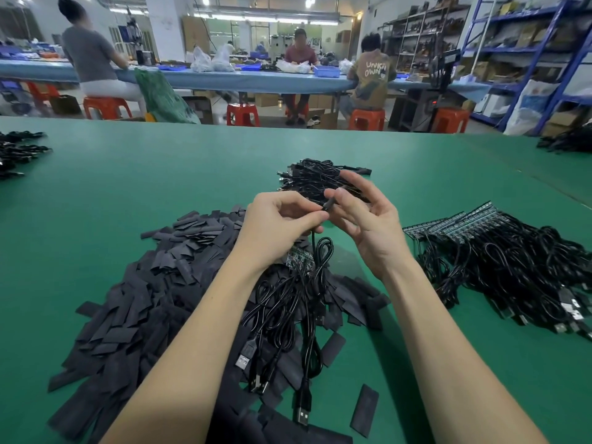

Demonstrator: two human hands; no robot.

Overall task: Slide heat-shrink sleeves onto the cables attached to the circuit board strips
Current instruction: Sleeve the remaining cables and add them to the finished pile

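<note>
My left hand (282, 219) pinches a thin black cable (315, 248) that hangs down in loops toward a green circuit board strip (299, 259) lying under my left wrist. My right hand (362, 216) pinches a small black heat-shrink sleeve (330, 201) between thumb and fingers, close to the left fingertips. A big heap of flat black sleeves (166, 283) spreads over the left and near part of the green table (160, 174). Several cables with USB plugs (302, 415) lie between my forearms.
A bundle of board strips with cables (499, 254) lies at the right. Another cable pile (317, 181) sits behind my hands. More cable piles lie at the far left (19, 152) and far right (567, 141) edges. People sit at a blue bench beyond the table.
</note>
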